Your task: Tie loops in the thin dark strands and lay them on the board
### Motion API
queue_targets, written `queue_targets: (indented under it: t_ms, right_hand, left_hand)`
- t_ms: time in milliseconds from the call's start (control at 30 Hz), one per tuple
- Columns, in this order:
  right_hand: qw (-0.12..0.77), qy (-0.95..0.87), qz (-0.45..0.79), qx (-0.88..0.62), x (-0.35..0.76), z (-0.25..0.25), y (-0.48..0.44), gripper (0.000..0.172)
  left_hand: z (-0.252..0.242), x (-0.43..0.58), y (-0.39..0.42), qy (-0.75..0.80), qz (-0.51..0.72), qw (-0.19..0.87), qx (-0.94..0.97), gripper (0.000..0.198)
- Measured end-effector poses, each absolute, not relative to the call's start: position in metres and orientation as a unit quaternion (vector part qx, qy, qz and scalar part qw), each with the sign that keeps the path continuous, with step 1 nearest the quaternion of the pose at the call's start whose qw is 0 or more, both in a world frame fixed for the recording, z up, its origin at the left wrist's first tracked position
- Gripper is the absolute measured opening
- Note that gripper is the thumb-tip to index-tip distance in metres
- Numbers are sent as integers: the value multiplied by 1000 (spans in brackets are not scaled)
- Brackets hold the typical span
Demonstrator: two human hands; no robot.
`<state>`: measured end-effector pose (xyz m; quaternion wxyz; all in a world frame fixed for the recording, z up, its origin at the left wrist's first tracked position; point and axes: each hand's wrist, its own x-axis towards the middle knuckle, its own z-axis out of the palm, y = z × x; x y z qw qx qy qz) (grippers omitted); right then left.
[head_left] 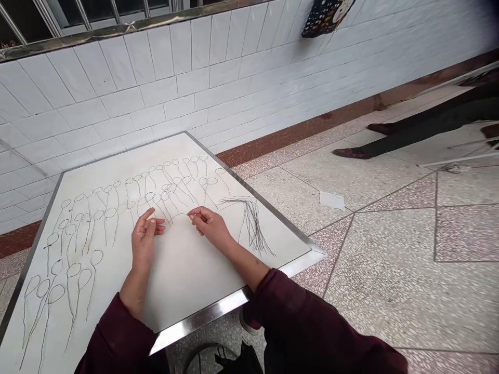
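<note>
My right hand (208, 224) is over the white table (187, 280), its thumb and forefinger pinched on the end of a thin dark wire (179, 214). The wire bows out toward the left from the fingertips. To its left, my left hand (144, 238) is raised with its fingers loosely bent and apart, and no held thing shows in it. Rows of wires with a round loop at one end (111, 213) lie beyond and left of my hands. Right of my right hand is a loose bundle of straight dark wires (253, 223).
A metal edge (210, 311) frames the table, which stands near a white tiled wall (156, 83). Another person's legs (421, 122) show at the right. A pale sheet (332, 200) lies on the floor. A dark patterned bag (327, 18) hangs on the wall.
</note>
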<state>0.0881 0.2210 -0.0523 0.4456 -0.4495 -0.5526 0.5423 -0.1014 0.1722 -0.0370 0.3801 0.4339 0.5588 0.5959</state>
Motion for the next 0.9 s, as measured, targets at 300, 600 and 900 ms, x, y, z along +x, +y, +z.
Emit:
queue_targets:
  t_ms: [300, 600, 900]
  right_hand:
    - [411, -745, 308, -426, 82, -65, 212, 16]
    - [395, -781, 271, -401, 76, -68, 209, 16]
    - [384, -788, 231, -422, 74, -70, 208, 11]
  left_hand:
    - [-38, -99, 175, 549, 497, 472, 478, 50]
    - [-41, -91, 174, 572, 459, 444, 515, 50]
    - [-43, -87, 171, 643, 435, 283, 563, 40]
